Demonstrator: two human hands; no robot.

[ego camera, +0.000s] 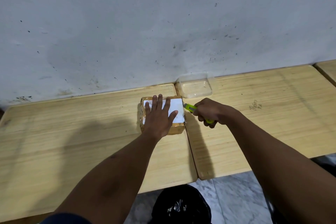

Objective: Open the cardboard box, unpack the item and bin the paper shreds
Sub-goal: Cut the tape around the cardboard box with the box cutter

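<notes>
On the desk (91,129), the left hand (158,116) presses flat, fingers spread, on the cardboard box (176,127); the right hand (211,112) grips a green cutter (190,108) at its right edge.

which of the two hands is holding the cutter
The right hand grips the yellow-green cutter, its tip at the cardboard box's right edge. The left hand holds nothing; it lies flat, fingers spread, on the box top.
</notes>
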